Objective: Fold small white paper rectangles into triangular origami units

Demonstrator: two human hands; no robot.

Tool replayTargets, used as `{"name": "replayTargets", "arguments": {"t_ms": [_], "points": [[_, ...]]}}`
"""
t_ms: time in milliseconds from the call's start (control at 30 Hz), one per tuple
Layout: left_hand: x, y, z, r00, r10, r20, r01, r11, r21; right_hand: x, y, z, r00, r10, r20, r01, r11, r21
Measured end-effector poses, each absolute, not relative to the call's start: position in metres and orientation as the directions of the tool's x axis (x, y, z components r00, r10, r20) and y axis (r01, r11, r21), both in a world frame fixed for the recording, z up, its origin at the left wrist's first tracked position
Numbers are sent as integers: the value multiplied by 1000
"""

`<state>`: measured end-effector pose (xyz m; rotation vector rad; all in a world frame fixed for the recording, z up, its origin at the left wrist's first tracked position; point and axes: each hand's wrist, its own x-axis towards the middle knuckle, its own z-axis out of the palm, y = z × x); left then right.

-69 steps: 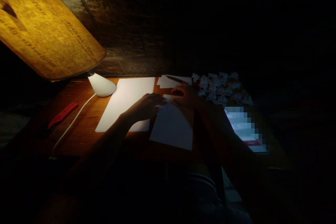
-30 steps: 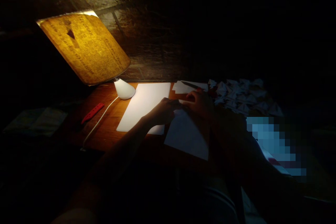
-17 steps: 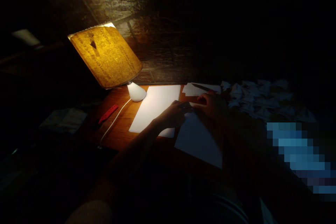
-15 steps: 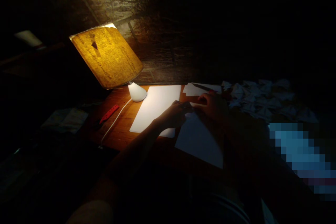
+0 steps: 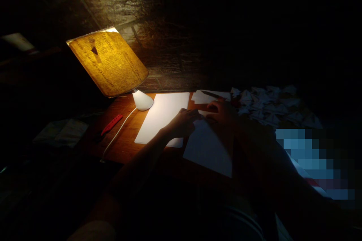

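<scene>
A white sheet of paper [image 5: 210, 150] lies at an angle near the front of the wooden desk, partly in shadow. My left hand [image 5: 185, 121] is closed at its far end, the fingers bent down onto the paper. Close beside it, my right hand [image 5: 222, 112] pinches the same far end, with its index finger arched. The fingertips of both hands are dark, so fine detail there is lost. Just left of the sheet sits a bright stack of white paper [image 5: 164, 115], partly covered by my left hand and wrist.
A lamp with a printed yellow shade [image 5: 109, 62] and white base [image 5: 142, 101] stands at the back left. A red-handled tool [image 5: 112, 125] lies beside its white cord [image 5: 117, 135]. Small paper pieces [image 5: 198, 97] lie behind my right hand; folded paper shapes [image 5: 264, 103] are heaped at right.
The whole scene has shifted slightly left in view as the head turned. Both hands remain at the far end of the sheet, with little visible change.
</scene>
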<state>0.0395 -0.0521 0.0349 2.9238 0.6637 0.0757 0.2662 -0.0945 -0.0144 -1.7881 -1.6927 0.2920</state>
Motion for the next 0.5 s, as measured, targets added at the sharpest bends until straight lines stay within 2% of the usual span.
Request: {"name": "replayTargets", "arguments": {"t_ms": [500], "points": [[40, -48, 24, 921, 389, 26, 383, -916, 119, 289, -93, -11, -40, 979, 201, 672, 175, -720]]}}
